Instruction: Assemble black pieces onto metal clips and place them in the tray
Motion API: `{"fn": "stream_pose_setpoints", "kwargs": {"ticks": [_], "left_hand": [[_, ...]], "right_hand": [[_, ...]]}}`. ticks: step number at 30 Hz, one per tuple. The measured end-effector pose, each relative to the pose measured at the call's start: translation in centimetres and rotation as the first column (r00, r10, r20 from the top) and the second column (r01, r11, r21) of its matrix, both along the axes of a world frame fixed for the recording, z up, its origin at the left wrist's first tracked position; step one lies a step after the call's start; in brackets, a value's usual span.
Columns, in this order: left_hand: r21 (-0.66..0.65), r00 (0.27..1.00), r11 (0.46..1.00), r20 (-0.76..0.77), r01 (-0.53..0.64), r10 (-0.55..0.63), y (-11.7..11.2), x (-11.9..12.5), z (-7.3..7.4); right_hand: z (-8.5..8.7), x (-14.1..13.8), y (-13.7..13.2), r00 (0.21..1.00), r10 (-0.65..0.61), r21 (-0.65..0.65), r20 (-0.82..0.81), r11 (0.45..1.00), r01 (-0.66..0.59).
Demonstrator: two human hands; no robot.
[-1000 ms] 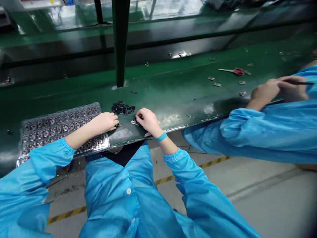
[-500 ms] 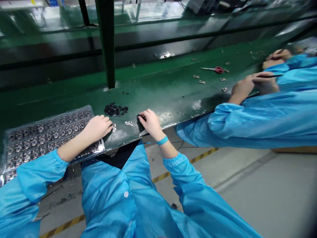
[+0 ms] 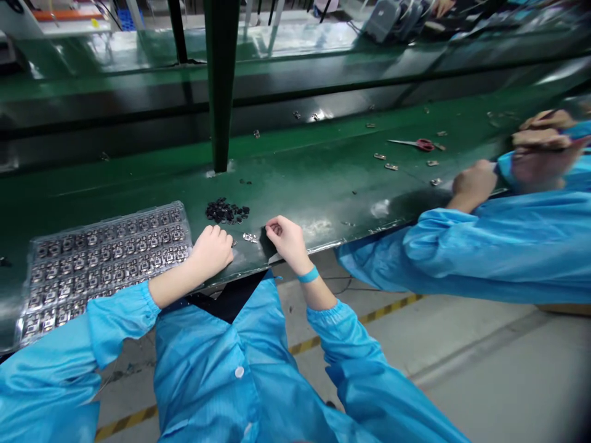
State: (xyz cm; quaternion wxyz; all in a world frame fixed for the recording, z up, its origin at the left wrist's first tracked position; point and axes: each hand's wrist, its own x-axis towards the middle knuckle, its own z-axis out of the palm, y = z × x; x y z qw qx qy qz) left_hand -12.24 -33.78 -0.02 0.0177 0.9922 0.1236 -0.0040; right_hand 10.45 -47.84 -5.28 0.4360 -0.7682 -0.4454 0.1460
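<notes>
My left hand (image 3: 212,248) rests at the table's front edge with its fingers curled closed. At its fingertips a small metal component (image 3: 234,243) shows only in part, mostly covered by the fingers. My right hand (image 3: 287,241) is a short way to the right, thumb and forefinger pinched together. What is in that pinch, if anything, is too small or hidden to make out. Between the hands lies another small silvery metal component (image 3: 250,237). Just beyond them is a loose pile of small black pieces (image 3: 225,211).
A clear plastic tray (image 3: 108,223) with rows of metal components lies at left. A green post (image 3: 221,92) rises from the table behind the pile. Red-handled scissors (image 3: 423,145) and scattered components lie at right. A co-worker's hand (image 3: 475,181) and blue sleeve are beside me.
My left hand has moved right, covering more of the component at its fingertips. My right thumb and forefinger have come together. The co-worker's hands have moved apart. The view has shifted slightly.
</notes>
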Motion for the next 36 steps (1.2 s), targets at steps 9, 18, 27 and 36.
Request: {"fn": "stream_pose_setpoints", "kwargs": {"ticks": [9,18,27,36], "left_hand": [[-0.579,0.981,0.811,0.094,-0.084,0.169,1.5,1.1,1.5],[-0.827,0.849,0.559,0.337,0.060,0.407,-0.8,0.5,5.2],[-0.642,0.866,0.767,0.379,-0.008,0.326,-1.2,-0.4,5.4],[-0.553,0.866,0.833,0.425,0.018,0.264,-1.3,-0.8,5.5]], "right_hand": [[4.6,-3.6,-0.4,0.733,0.086,0.308,-0.675,0.936,0.174],[8.3,-8.6,1.1,0.472,0.262,0.395,-0.842,0.895,0.207],[8.4,-9.1,0.9,0.397,0.314,0.416,-0.862,0.886,0.204],[8.7,-9.6,0.8,0.363,0.327,0.421,-0.873,0.880,0.221]]}}
